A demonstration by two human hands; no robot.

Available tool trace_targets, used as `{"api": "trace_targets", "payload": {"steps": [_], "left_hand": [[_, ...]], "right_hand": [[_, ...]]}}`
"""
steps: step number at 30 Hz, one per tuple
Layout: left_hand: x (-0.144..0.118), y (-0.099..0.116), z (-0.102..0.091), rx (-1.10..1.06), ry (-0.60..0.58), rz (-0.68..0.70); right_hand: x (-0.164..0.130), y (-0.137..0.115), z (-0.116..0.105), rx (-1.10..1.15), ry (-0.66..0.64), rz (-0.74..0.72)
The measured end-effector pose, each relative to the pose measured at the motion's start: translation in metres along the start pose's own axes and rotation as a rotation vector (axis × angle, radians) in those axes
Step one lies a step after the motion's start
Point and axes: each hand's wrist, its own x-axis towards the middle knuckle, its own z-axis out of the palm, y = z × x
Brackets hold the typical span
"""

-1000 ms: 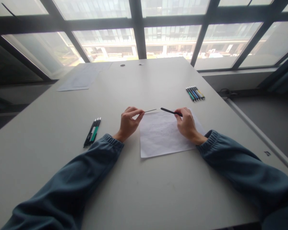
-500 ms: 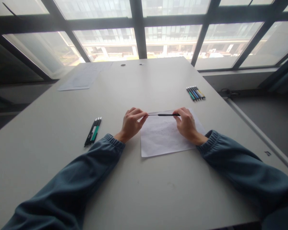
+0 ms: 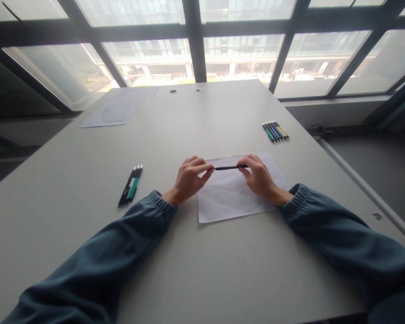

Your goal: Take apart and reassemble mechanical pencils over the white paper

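Nearest the camera, two blue-grey sleeves [image 3: 97, 261] enter from 7 and 5 o'clock and converge toward the centre of the grey table [image 3: 202, 279]

Left hand [image 3: 190, 176]: fingers curled, thumb and fingertips pinched closed on the left end of a thin black pen [image 3: 230, 168]. The hand sits just off the left edge of a white sheet of paper [image 3: 234, 193], at 9 o'clock from the pen

Right hand [image 3: 259, 176]: fingers curled in the same manner, fingertips pinched closed on the right end of the pen, at 3 o'clock from it. This hand lies over the paper

The pen is held level between both hands, spanning the gap between the fingertips, above the far half of the paper. Whether it touches the sheet cannot be told. The paper lies flat on the table with its near edge toward 6 o'clock; faint marks show on its surface but are too pale to read

At 9 o'clock from the left hand, well apart, a small group of pens [image 3: 131, 185] lies side by side, black and green, tips toward 1 o'clock

Farther out, at 2 o'clock from the right hand, a row of coloured pens [image 3: 275, 131] lies packed together near the table's right edge

At 11 o'clock, near the far left corner, loose sheets [image 3: 113, 111] rest flat. Two small dark round fittings [image 3: 172, 91] sit at 12 o'clock by the far edge, with windows [image 3: 243, 54] beyond
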Motion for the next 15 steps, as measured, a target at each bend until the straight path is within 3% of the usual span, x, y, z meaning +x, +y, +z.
{"api": "trace_targets", "payload": {"steps": [15], "left_hand": [[-0.0011,-0.0027,0.0020,-0.050,-0.006,-0.008]], "right_hand": [[-0.0004,-0.0017,-0.0013,-0.029,-0.017,-0.016]]}}
